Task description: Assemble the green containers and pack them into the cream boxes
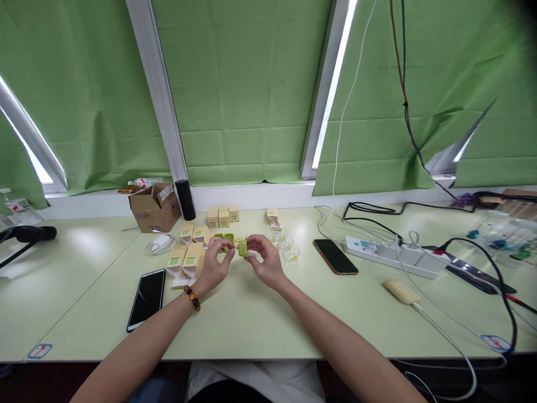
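In the head view my right hand (265,260) grips a small green box-shaped piece (243,248) above the table's middle, with something white under its fingers. My left hand (216,262), a beaded bracelet on its wrist, is curled just left of that piece, thumb and fingers drawn together; what they hold, if anything, is too small to make out. Behind the hands sit green containers (229,237) and small yellowish bits (238,242). Clear round cups (291,253) with yellow inside stand right of my right hand. Open cream cartons (176,256) with green labels lie beside my left hand.
Closed cartons (224,218) and one open carton (274,218) stand farther back. A phone (146,299) lies front left, another phone (335,257) to the right. A power strip (390,254) with cables, a cardboard box (155,208) and a black cylinder (185,200) are around.
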Tool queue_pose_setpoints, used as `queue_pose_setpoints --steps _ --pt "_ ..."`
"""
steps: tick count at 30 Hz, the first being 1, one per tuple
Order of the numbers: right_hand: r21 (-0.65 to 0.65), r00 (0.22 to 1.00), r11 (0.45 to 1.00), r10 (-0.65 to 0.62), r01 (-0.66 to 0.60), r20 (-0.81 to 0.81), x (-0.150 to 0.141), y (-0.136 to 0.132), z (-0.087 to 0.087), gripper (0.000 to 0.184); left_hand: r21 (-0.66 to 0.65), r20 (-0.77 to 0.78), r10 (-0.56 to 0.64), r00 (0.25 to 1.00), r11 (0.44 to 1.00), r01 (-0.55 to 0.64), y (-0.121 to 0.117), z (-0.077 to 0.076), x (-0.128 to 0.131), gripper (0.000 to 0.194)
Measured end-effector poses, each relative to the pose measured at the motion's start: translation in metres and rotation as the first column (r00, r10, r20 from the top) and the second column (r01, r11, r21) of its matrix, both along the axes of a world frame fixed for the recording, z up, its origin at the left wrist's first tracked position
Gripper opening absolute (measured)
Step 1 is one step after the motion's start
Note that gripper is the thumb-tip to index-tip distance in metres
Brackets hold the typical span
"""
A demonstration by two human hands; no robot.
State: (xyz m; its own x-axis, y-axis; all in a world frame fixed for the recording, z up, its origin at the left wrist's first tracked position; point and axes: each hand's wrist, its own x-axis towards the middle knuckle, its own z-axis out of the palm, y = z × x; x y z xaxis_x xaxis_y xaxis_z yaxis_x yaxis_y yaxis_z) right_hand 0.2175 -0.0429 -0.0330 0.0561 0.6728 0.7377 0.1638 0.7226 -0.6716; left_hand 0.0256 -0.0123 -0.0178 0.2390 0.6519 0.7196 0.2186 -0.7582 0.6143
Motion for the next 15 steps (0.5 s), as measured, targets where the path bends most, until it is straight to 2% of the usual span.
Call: queue_pose_setpoints --steps 6,15 --pt "0.020 0.999 1.000 0.014 -0.015 0.033 -0.0024 -0.0015 -0.0002 0.033 -0.091 -0.002 -0.051 0.999 0.995 0.051 0.0065 -0.0083 0.0042 0.024" --pt "-0.090 0.994 0.992 0.080 -0.086 -0.070 -0.0027 0.0021 -0.0041 0.036 -0.144 0.037 -0.059 0.998 0.987 0.064 0.0053 -0.0064 0.0047 0.022"
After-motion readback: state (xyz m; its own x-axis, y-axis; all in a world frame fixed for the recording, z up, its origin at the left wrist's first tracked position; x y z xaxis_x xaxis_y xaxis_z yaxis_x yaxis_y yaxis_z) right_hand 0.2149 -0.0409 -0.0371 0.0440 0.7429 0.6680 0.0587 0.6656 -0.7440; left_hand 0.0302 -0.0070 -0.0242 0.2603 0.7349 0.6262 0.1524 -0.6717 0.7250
